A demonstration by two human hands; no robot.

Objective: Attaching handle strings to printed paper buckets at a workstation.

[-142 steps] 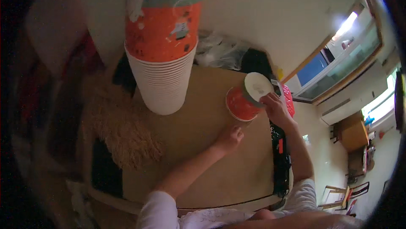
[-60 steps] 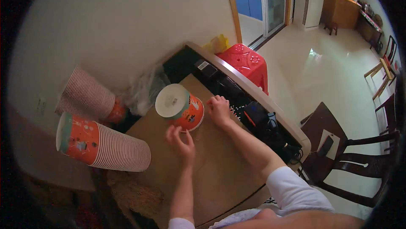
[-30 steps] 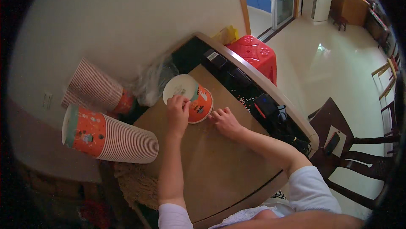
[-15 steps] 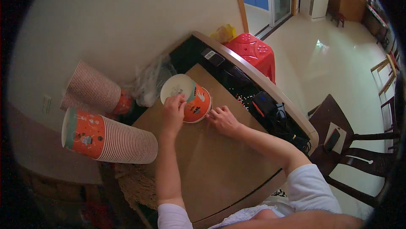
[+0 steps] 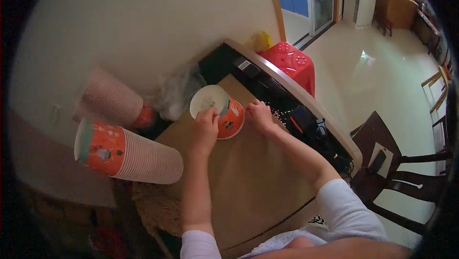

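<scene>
A single orange paper tub (image 5: 231,119) with a green band is on the brown board, its round white end facing up. My left hand (image 5: 205,127) is closed against the tub's near left side. Its thumb and fingertips are pinched by the green band, and whatever lies between them is hidden. Just right of the tub my right hand (image 5: 260,116) has its fingers curled together. They sit close to the tub's side, and I cannot tell if they touch it or what they pinch. A tall nested stack of matching tubs (image 5: 148,157) leans at my left.
Behind it stands another tub stack (image 5: 112,99), beside a crumpled clear plastic bag (image 5: 178,94). Black devices with cables (image 5: 306,120) and scattered white bits lie along the table's right edge (image 5: 306,94). Beyond are a red plastic stool (image 5: 291,63) and a dark wooden chair (image 5: 375,139).
My right hand has risen from the tub's lower edge to beside its upper right side, and its fingers have curled in. The left hand stays at the tub. The whole view has shifted slightly.
</scene>
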